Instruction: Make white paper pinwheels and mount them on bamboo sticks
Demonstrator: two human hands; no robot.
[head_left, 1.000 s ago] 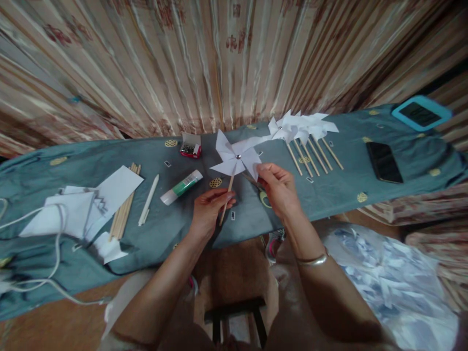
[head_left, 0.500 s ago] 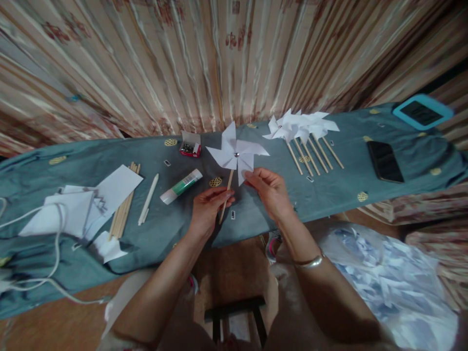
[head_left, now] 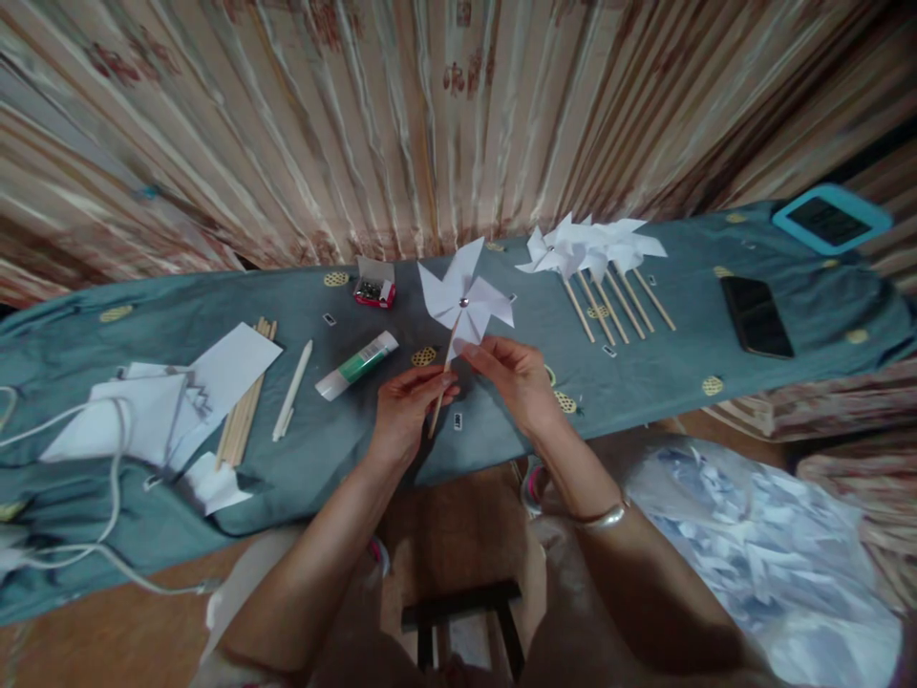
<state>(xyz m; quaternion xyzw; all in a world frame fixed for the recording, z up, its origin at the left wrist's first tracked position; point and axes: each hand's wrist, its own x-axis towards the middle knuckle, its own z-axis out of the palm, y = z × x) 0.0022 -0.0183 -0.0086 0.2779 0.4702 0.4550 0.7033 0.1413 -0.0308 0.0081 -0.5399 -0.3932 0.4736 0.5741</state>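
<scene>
A white paper pinwheel (head_left: pixel 458 287) with a shiny pin at its centre is held upright over the middle of the table. My left hand (head_left: pixel 407 406) is closed around its wooden stick (head_left: pixel 438 406), below the blades. At the lower blade, the thumb and fingers of my right hand (head_left: pixel 517 380) are pinched on the paper's edge. Just left of the pinwheel stands an open red box of pins (head_left: pixel 375 290). A glue stick (head_left: pixel 356 365) lies near my left hand, with a white pen (head_left: pixel 292 392) beyond it.
Several finished pinwheels (head_left: pixel 565 250) lie side by side at the back right. A phone (head_left: pixel 757 315) and a blue-framed device (head_left: pixel 874 226) are farther right. Wooden sticks (head_left: pixel 240 425), paper sheets (head_left: pixel 143 411) and a white cable (head_left: pixel 115 478) lie left. A clear bag of paper pieces (head_left: pixel 759 564) is below right.
The pinwheel's blades have turned about the pin, and my right hand has shifted slightly left with the lower blade. My left hand stays on the stick.
</scene>
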